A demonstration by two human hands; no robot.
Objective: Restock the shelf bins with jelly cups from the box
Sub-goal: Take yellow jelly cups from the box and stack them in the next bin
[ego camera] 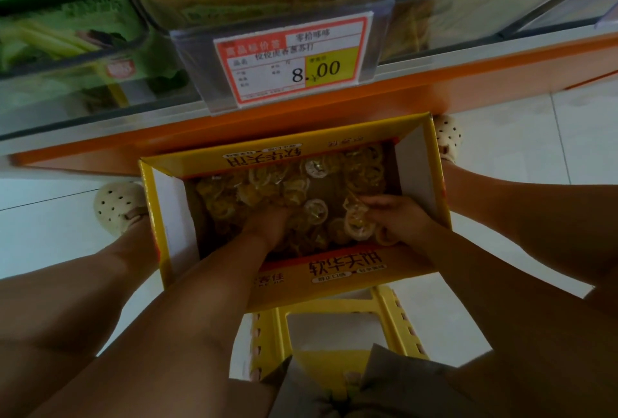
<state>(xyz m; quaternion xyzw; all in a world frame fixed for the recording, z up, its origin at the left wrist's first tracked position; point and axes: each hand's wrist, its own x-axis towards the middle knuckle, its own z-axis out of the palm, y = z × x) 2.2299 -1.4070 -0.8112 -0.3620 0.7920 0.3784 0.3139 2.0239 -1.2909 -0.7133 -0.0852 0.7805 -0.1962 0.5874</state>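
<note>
The yellow cardboard box (337, 272) lies open-topped, its long axis parallel to the orange shelf edge (401, 89) just beyond it. Near the box's near wall, the right hand (399, 215) clutches a few jelly cups (357, 225). The left hand (267, 222) is dug in at the box's middle with its fingers buried, so its grip cannot be told.

Dim, warm-tinted; my forearms (207, 283) are underexposed. Floor tiles (501, 136) are the brightest patch. Box (174, 210) interior is in shadow. Glare on the clear bin fronts (468, 9). Price tag (294, 59) small print is blurred. Fisheye bends the shelf edge (434, 89).
</note>
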